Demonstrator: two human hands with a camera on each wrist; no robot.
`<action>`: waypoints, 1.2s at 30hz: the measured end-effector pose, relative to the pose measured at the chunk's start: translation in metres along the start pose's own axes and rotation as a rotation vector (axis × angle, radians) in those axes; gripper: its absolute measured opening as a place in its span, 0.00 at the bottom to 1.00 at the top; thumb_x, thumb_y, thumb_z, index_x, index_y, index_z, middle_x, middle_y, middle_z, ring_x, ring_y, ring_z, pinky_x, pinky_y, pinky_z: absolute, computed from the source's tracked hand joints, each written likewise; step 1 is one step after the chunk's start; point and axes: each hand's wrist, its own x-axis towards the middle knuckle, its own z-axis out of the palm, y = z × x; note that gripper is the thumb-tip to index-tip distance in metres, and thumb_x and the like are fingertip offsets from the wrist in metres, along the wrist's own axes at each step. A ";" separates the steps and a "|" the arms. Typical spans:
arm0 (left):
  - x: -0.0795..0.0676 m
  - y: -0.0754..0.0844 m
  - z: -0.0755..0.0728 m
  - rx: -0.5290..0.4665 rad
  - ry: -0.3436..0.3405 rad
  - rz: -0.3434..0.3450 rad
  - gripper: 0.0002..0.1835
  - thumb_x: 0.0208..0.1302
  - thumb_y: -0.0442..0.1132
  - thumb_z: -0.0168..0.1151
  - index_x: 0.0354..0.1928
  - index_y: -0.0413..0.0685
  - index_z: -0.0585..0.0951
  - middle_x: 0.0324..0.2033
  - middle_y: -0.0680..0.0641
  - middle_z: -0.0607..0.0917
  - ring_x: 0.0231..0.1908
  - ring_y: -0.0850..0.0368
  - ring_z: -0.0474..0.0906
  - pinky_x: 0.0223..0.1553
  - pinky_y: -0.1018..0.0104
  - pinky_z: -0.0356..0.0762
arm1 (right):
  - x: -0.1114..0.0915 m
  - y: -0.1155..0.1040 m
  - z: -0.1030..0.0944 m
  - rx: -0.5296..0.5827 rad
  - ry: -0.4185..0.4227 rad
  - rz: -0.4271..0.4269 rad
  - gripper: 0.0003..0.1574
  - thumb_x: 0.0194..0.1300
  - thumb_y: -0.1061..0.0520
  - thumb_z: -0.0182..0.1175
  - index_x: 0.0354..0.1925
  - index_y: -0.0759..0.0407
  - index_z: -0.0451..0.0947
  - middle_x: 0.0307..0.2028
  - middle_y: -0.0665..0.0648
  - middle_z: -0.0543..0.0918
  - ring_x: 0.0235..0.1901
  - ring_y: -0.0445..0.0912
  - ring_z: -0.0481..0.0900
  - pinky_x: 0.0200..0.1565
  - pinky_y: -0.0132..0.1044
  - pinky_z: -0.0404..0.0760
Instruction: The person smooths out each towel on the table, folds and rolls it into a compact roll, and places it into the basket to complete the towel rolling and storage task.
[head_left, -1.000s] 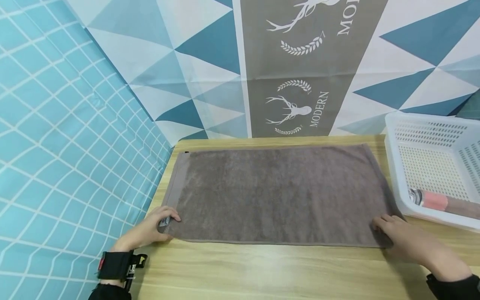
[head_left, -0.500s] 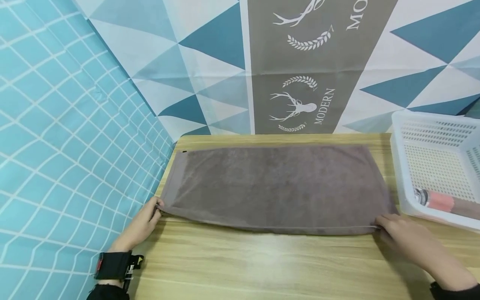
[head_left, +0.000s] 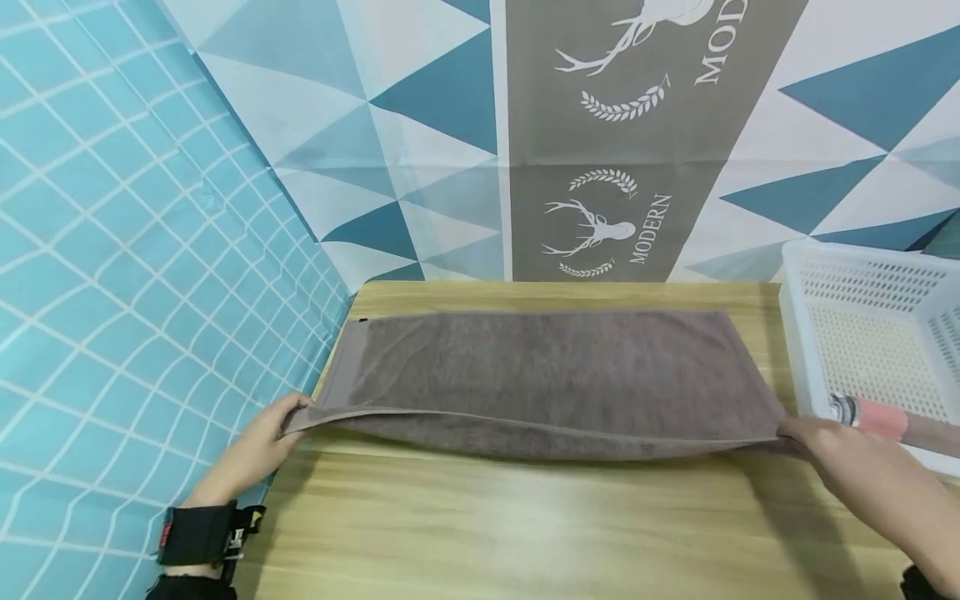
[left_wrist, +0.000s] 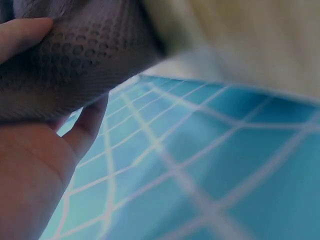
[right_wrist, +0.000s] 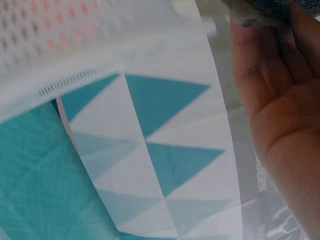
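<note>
A grey-brown towel (head_left: 540,367) lies spread along the back of the wooden table, its near edge lifted and sagging in the middle. At the near left corner my left hand (head_left: 258,442) pinches the cloth between thumb and fingers; the left wrist view shows the towel's woven corner (left_wrist: 75,55) in that grip. My right hand (head_left: 847,458) pinches the near right corner, beside the basket. In the right wrist view a bit of the towel (right_wrist: 265,12) shows at the fingertips of the right hand (right_wrist: 285,95).
A white perforated basket (head_left: 806,350) stands at the right, with a rolled grey-brown and pink cloth (head_left: 885,421) inside. A blue gridded sheet (head_left: 150,275) borders the table on the left. Patterned fabric (head_left: 585,142) hangs behind. Bare wooden tabletop (head_left: 525,525) shows in front of the towel.
Both hands have taken hold of the towel's near corners and raised its near edge off the table. The left hand has moved a little left and back, the right hand rightward.
</note>
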 end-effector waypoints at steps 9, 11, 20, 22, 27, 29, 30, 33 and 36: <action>0.042 -0.009 -0.039 0.002 0.009 -0.019 0.17 0.79 0.37 0.47 0.59 0.37 0.79 0.45 0.32 0.84 0.37 0.40 0.80 0.34 0.59 0.75 | 0.074 0.029 -0.029 -0.073 -0.197 0.020 0.13 0.57 0.75 0.60 0.28 0.59 0.81 0.21 0.52 0.80 0.21 0.46 0.76 0.22 0.45 0.74; 0.056 -0.012 -0.042 0.003 0.014 -0.048 0.19 0.79 0.41 0.46 0.59 0.38 0.80 0.43 0.32 0.84 0.34 0.43 0.78 0.32 0.61 0.69 | 0.094 0.039 -0.029 -0.070 -0.224 0.010 0.14 0.60 0.76 0.57 0.30 0.60 0.81 0.21 0.54 0.81 0.21 0.45 0.75 0.22 0.43 0.73; 0.124 -0.026 -0.022 -0.019 0.022 -0.151 0.23 0.80 0.45 0.43 0.60 0.35 0.78 0.46 0.30 0.83 0.42 0.36 0.80 0.43 0.47 0.76 | 0.165 0.076 -0.005 0.033 -0.290 0.009 0.16 0.67 0.74 0.47 0.37 0.66 0.82 0.29 0.61 0.82 0.26 0.49 0.76 0.30 0.46 0.75; 0.135 -0.027 -0.015 -0.010 0.038 -0.188 0.22 0.80 0.45 0.45 0.55 0.34 0.81 0.31 0.34 0.82 0.29 0.42 0.76 0.34 0.54 0.72 | 0.175 0.081 0.004 0.030 -0.248 0.002 0.17 0.66 0.74 0.47 0.35 0.65 0.82 0.29 0.62 0.83 0.27 0.50 0.77 0.30 0.48 0.76; 0.156 -0.026 0.003 0.003 0.103 -0.301 0.20 0.78 0.45 0.49 0.44 0.36 0.84 0.13 0.45 0.68 0.16 0.51 0.64 0.24 0.60 0.62 | 0.188 0.090 0.022 0.008 -0.150 0.005 0.15 0.65 0.74 0.50 0.36 0.65 0.83 0.31 0.66 0.84 0.28 0.55 0.81 0.31 0.53 0.78; 0.162 -0.024 0.009 0.003 0.126 -0.333 0.20 0.78 0.45 0.49 0.50 0.35 0.84 0.21 0.38 0.78 0.23 0.44 0.73 0.28 0.56 0.70 | 0.192 0.091 0.027 -0.006 -0.129 0.017 0.13 0.65 0.74 0.51 0.40 0.68 0.82 0.33 0.69 0.84 0.31 0.60 0.82 0.34 0.56 0.79; 0.163 -0.022 0.011 0.003 0.130 -0.349 0.22 0.78 0.45 0.48 0.56 0.34 0.80 0.30 0.34 0.82 0.30 0.39 0.77 0.33 0.52 0.73 | 0.194 0.091 0.028 -0.012 -0.127 0.021 0.13 0.65 0.74 0.51 0.42 0.70 0.80 0.36 0.71 0.83 0.34 0.62 0.82 0.37 0.57 0.79; 0.161 -0.017 0.014 0.010 0.122 -0.408 0.28 0.79 0.46 0.46 0.68 0.30 0.67 0.58 0.24 0.73 0.55 0.30 0.72 0.53 0.41 0.73 | 0.199 0.086 0.026 -0.036 -0.143 0.030 0.13 0.66 0.72 0.54 0.49 0.77 0.74 0.44 0.77 0.79 0.43 0.68 0.78 0.43 0.60 0.78; 0.149 -0.008 0.014 0.058 0.130 -0.485 0.33 0.77 0.47 0.48 0.69 0.24 0.59 0.62 0.19 0.63 0.60 0.24 0.64 0.58 0.36 0.67 | 0.207 0.072 0.020 -0.025 -0.188 0.032 0.20 0.67 0.67 0.58 0.53 0.80 0.69 0.49 0.80 0.74 0.49 0.71 0.74 0.47 0.61 0.76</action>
